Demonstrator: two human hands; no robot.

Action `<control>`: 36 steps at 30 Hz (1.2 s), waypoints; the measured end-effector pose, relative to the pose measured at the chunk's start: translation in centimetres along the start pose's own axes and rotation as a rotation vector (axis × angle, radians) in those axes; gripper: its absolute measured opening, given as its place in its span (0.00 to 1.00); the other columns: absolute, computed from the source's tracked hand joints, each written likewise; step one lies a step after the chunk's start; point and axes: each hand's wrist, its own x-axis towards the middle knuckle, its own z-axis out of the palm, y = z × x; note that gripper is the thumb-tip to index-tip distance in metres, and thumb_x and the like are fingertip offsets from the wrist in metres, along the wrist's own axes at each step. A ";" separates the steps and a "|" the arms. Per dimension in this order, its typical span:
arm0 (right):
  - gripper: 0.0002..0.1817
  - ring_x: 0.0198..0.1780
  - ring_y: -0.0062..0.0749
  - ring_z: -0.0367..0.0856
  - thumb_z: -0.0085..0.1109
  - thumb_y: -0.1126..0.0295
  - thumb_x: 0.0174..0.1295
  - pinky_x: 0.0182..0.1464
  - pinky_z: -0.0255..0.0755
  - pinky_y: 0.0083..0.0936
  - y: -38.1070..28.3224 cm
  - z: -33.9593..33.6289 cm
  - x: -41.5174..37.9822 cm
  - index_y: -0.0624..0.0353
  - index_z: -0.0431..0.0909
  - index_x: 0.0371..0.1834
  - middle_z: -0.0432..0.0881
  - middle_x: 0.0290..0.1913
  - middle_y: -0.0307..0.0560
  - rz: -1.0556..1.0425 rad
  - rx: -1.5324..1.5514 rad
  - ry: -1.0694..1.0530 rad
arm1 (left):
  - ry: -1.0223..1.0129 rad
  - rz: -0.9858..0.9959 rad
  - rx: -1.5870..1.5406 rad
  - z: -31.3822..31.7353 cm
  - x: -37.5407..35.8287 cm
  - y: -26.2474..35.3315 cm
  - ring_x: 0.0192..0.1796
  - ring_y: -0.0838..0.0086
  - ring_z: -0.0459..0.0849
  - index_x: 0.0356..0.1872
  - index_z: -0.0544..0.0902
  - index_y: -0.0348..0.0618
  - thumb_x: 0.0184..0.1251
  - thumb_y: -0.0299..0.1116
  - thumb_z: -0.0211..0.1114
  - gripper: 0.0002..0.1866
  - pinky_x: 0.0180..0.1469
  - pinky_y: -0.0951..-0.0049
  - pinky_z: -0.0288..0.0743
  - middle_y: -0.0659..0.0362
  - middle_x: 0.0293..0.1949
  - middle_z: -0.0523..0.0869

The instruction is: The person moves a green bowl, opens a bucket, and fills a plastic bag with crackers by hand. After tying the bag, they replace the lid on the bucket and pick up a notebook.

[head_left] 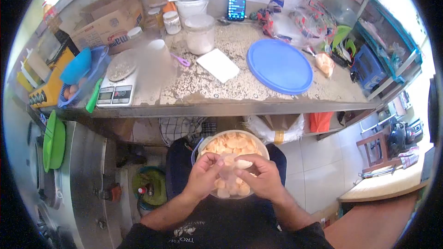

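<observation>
A round tub [264, 144] rests on my lap, filled with pale orange-yellow, rounded snack pieces [233, 143]. Over it, my left hand [203, 175] pinches what looks like a small clear plastic bag [227, 171], with pieces showing in or behind it. My right hand [262, 177] sits just to the right, thumb and fingers closed on a whitish snack piece [243, 163]. Both hands are close together above the tub, and they hide part of its contents.
On the counter ahead are a large blue lid [280, 67], a white card [218, 65], a lidded jar [200, 35], a propped phone [236, 2] and a kitchen scale [115, 93]. A green basin [54, 141] is at left. The counter's front edge [221, 108] runs beyond my knees.
</observation>
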 end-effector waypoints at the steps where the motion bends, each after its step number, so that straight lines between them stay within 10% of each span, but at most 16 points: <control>1: 0.14 0.41 0.19 0.82 0.66 0.76 0.59 0.40 0.79 0.18 0.4 0.3 0.2 0.61 0.80 0.49 0.83 0.43 0.42 -0.093 -0.021 0.007 | -0.012 -0.006 0.007 0.0 0.0 0.0 0.38 0.78 0.81 0.43 0.73 0.40 0.72 0.29 0.59 0.06 0.41 0.74 0.80 0.59 0.38 0.80; 10: 0.16 0.42 0.21 0.82 0.65 0.76 0.59 0.39 0.79 0.18 1.2 0.4 0.8 0.63 0.78 0.52 0.82 0.48 0.46 -0.020 0.223 -0.077 | -0.054 -0.072 -0.085 0.6 0.1 0.2 0.41 0.74 0.84 0.45 0.73 0.41 0.73 0.28 0.56 0.05 0.47 0.69 0.81 0.59 0.40 0.80; 12: 0.20 0.42 0.31 0.83 0.66 0.72 0.59 0.39 0.78 0.23 1.0 0.0 1.4 0.62 0.76 0.55 0.80 0.50 0.51 -0.170 -0.254 -0.055 | -0.074 -0.084 -0.100 0.7 0.1 0.5 0.42 0.72 0.84 0.46 0.73 0.41 0.73 0.28 0.56 0.05 0.49 0.68 0.81 0.58 0.40 0.80; 21: 0.21 0.35 0.27 0.81 0.72 0.71 0.51 0.37 0.77 0.21 1.0 -1.4 1.2 0.57 0.80 0.50 0.81 0.49 0.47 -0.261 -0.496 0.014 | -0.010 0.023 0.184 -1.3 0.3 -0.1 0.42 0.73 0.83 0.48 0.72 0.40 0.69 0.25 0.59 0.10 0.50 0.68 0.79 0.56 0.43 0.80; 26: 0.17 0.36 0.36 0.82 0.71 0.65 0.51 0.38 0.78 0.28 4.9 -2.1 0.4 0.51 0.83 0.46 0.81 0.51 0.46 -0.268 -0.713 0.041 | 0.168 0.621 0.702 -4.7 0.5 -0.4 0.43 0.75 0.76 0.45 0.74 0.37 0.62 0.26 0.66 0.13 0.48 0.75 0.72 0.59 0.40 0.76; 30: 0.15 0.46 0.42 0.82 0.67 0.63 0.51 0.45 0.77 0.36 6.0 -2.7 0.4 0.49 0.83 0.44 0.80 0.51 0.45 -0.296 -0.872 0.035 | 0.247 0.697 1.009 -7.8 -0.1 -0.3 0.43 0.73 0.76 0.48 0.74 0.38 0.58 0.28 0.69 0.18 0.47 0.73 0.74 0.58 0.43 0.76; 36: 0.13 0.44 0.38 0.81 0.66 0.61 0.53 0.44 0.71 0.35 6.3 -2.9 0.2 0.48 0.83 0.42 0.82 0.46 0.40 -0.360 -0.964 0.080 | 0.013 -0.114 0.722 -10.2 -2.6 -1.9 0.49 0.70 0.81 0.63 0.60 0.34 0.58 0.33 0.72 0.36 0.47 0.70 0.81 0.47 0.57 0.71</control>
